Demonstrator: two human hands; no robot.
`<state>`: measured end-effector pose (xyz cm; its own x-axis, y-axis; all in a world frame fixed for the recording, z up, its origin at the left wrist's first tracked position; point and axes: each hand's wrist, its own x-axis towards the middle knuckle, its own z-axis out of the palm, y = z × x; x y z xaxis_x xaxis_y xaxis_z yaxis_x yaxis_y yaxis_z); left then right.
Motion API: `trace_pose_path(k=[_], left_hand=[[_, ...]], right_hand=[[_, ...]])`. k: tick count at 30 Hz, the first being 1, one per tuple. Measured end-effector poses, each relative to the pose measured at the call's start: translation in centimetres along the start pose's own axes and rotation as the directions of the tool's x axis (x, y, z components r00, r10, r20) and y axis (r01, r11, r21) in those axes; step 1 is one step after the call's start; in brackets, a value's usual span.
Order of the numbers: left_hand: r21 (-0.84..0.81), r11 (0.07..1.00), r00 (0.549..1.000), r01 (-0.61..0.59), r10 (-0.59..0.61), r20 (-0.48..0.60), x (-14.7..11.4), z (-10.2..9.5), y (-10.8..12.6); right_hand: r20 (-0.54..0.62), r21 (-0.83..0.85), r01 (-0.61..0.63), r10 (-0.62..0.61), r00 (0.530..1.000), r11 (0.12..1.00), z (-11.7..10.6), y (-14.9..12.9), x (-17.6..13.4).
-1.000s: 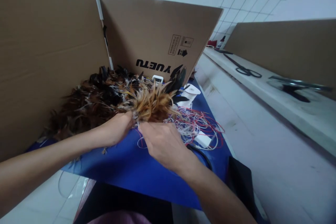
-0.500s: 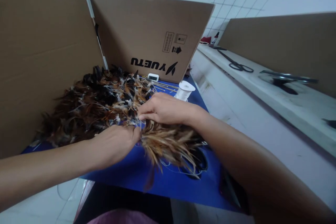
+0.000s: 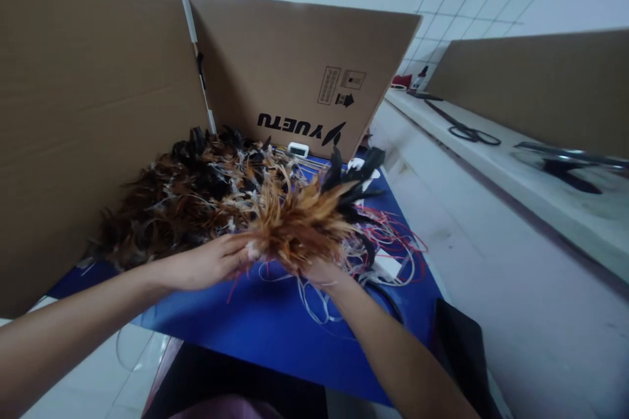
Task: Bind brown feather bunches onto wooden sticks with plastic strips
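A bundle of brown and black feathers [image 3: 304,219] is raised over the blue table [image 3: 236,321], its black tips pointing to the right. My left hand [image 3: 216,263] closes on the pale base at the bundle's left end. My right hand [image 3: 322,272] is under the feathers; its fingers are mostly hidden by them, so their grip is unclear. To the left lies a large heap of similar brown and black feathers [image 3: 181,203]. Red and white strings [image 3: 393,236] lie tangled to the right of my right hand.
Cardboard panels [image 3: 289,59] stand behind and left of the heap. A small white digital display [image 3: 297,150] sits at the back. The white spool [image 3: 368,170] is partly covered by the feathers. Scissors [image 3: 472,133] rest on the ledge at right. A dark flat object [image 3: 462,340] is by the table's right edge.
The feather bundle, hanging toward the front before, is now lifted and turned with its tips right and back. My right hand moved from above to below it. The red and white strings came into view.
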<state>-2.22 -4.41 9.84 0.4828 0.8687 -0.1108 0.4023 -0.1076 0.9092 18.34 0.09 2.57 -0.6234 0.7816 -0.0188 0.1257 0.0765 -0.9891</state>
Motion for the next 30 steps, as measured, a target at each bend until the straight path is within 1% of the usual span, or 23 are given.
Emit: trace_pose_path(k=[2,4,7,11,15,17,20,21,23,25,26,28,30], left_hand=[[-0.126,0.986,0.994,0.109,-0.111,-0.007,0.4,0.2,-1.1],[-0.214,0.956,0.979,0.199,-0.204,0.000,0.7,0.5,-1.9],[-0.313,0.917,0.966,0.247,-0.260,0.000,0.9,1.0,-2.7],[-0.427,0.868,0.959,0.253,-0.284,-0.008,0.9,1.1,-3.1],[-0.497,0.842,0.954,0.209,-0.287,-0.084,0.8,0.3,-3.4],[-0.523,0.832,0.944,0.187,-0.300,-0.139,0.7,-0.5,-3.5],[-0.545,0.818,0.912,0.183,-0.348,-0.217,0.4,-2.0,-3.3],[-0.548,0.819,0.904,0.169,-0.350,-0.245,0.2,-2.6,-3.1],[-0.544,0.829,0.903,0.129,-0.325,-0.280,-0.3,-3.7,-2.7],[-0.534,0.837,0.889,0.117,-0.328,-0.320,-0.8,-4.7,-2.4],[-0.523,0.845,0.884,0.109,-0.323,-0.337,-1.1,-5.2,-2.3],[-0.499,0.861,0.881,0.102,-0.311,-0.357,-1.4,-5.9,-2.1],[-0.472,0.877,0.881,0.094,-0.294,-0.370,-1.6,-6.3,-2.0]], right_hand=[[-0.028,0.026,-0.010,0.010,1.000,1.000,0.6,0.8,-0.3],[-0.058,0.039,-0.002,0.004,0.998,0.999,1.0,1.1,-0.6],[-0.075,-0.017,0.044,-0.045,0.996,0.999,1.2,1.0,-1.2],[-0.058,-0.123,0.027,-0.034,0.998,0.992,1.2,0.3,-2.1],[-0.043,-0.245,0.052,-0.064,0.997,0.968,0.4,0.6,-3.5],[-0.050,-0.309,0.034,-0.052,0.997,0.950,-0.4,1.2,-4.3],[-0.096,-0.391,-0.025,-0.014,0.995,0.920,-2.2,2.2,-5.6],[-0.119,-0.415,-0.040,-0.011,0.993,0.909,-2.9,2.4,-6.0],[-0.176,-0.462,-0.062,-0.023,0.984,0.885,-4.4,2.8,-6.8],[-0.243,-0.546,-0.107,-0.035,0.969,0.831,-6.0,3.0,-7.5],[-0.287,-0.608,-0.158,-0.029,0.957,0.778,-6.8,3.2,-7.9],[-0.399,-0.722,-0.302,-0.018,0.917,0.623,-8.5,3.6,-8.5],[-0.503,-0.777,-0.457,0.009,0.864,0.433,-10.1,3.7,-9.0]])
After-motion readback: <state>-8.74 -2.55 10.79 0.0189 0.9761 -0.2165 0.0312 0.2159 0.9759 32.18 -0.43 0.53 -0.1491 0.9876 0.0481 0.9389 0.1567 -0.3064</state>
